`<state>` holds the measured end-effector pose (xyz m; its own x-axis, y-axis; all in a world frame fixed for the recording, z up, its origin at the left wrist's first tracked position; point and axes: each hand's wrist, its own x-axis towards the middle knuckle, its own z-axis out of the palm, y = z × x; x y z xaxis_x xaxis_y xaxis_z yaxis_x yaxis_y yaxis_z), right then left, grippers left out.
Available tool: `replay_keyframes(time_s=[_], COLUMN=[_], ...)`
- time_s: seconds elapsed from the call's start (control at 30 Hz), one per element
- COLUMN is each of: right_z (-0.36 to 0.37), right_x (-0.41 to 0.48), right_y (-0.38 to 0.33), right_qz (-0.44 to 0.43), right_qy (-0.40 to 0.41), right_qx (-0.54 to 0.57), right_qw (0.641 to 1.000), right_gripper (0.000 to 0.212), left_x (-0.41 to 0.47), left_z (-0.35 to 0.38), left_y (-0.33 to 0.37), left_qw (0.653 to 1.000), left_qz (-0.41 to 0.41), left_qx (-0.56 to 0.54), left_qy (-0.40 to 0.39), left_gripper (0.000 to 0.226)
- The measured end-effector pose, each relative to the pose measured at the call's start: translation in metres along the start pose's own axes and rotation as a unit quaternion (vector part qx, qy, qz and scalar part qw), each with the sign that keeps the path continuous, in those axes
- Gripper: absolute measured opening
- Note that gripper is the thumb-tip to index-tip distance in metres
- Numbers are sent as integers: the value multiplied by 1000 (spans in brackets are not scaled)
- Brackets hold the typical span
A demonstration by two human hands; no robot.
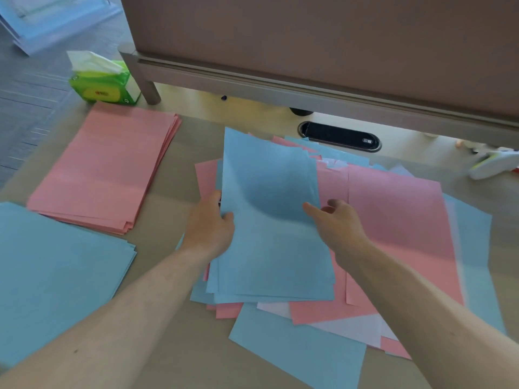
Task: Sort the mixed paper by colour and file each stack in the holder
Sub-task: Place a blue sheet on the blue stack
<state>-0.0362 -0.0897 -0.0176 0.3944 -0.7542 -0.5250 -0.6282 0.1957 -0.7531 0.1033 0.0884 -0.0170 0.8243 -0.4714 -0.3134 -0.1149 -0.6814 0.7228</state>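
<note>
A mixed pile (393,220) of pink, blue and white sheets lies spread over the middle and right of the desk. On top of it, my left hand (209,224) grips the left edge of a blue sheet (269,220), whose far end curls upward. My right hand (334,220) touches that sheet's right edge with loosely bent fingers. A sorted pink stack (106,169) lies at the left. A sorted blue stack (56,273) lies at the near left. No holder is in view.
A green tissue pack (104,85) stands at the back left beside a metal partition leg (147,80). A brown partition (323,37) closes the far side. A black cable port (339,136) sits behind the pile. A white stapler-like device (494,164) lies at the right.
</note>
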Motion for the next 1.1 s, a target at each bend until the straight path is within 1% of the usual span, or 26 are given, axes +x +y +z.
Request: replay_keyframes(time_s=[0.13,0.23,0.27,0.33,0.4,0.43,0.5,0.57,0.6,0.63,0.7,0.77,0.87,0.93,1.0,1.07,1.1], right_z=[6,10,11,14,16,18,22,28,31,34,39,43,44,45,45,43,41], right_x=[-2,-5,-6,-9,-13,-15,-20,-25,-28,-29,-30,-28,-20,-14,-10,-7,-5], right_y=[-9,-13,-13,-9,-8,-9,-9,-5,-2,1,6,6,-6,-19,-33,-48,-54], right_qz=[-16,-45,-61,-101,-116,-118,-148,-225,-259,-276,-281,-269,-209,-160,-113,-87,-93], right_qy=[-18,-17,-15,-10,-21,-32,-39,-40,-51,-69,-93,-86,-69,-71,-99,-119,-105], right_qx=[-46,-106,-143,-233,-301,-324,-381,-440,-448,-442,-409,-372,-292,-189,-44,85,111], right_qw=[999,993,988,967,946,938,912,868,854,851,863,884,931,966,988,985,984], right_gripper=[77,77,75,72,74,74,71,69,68,69,67,63,71,77,75,57,47], left_x=[3,11,12,15,15,13,12,10,11,12,13,12,19,23,23,24,24], left_z=[-33,-56,-61,-65,-63,-62,-58,-58,-59,-61,-65,-71,-82,-90,-93,-91,-90], left_y=[1,-5,-8,-15,-25,-30,-38,-40,-42,-43,-44,-41,-38,-28,-11,5,13], left_qw=[999,997,997,997,996,994,985,976,973,972,968,964,968,973,973,966,960], left_qz=[23,28,26,27,33,37,58,81,91,90,96,121,133,142,157,157,154], left_qx=[-38,-36,-38,-12,48,79,130,166,173,174,179,176,107,25,-60,-142,-183], left_qy=[29,62,67,75,69,73,97,114,122,129,145,159,187,182,157,148,146], left_gripper=[21,21,22,22,17,21,39,46,46,45,42,37,24,20,16,20,23])
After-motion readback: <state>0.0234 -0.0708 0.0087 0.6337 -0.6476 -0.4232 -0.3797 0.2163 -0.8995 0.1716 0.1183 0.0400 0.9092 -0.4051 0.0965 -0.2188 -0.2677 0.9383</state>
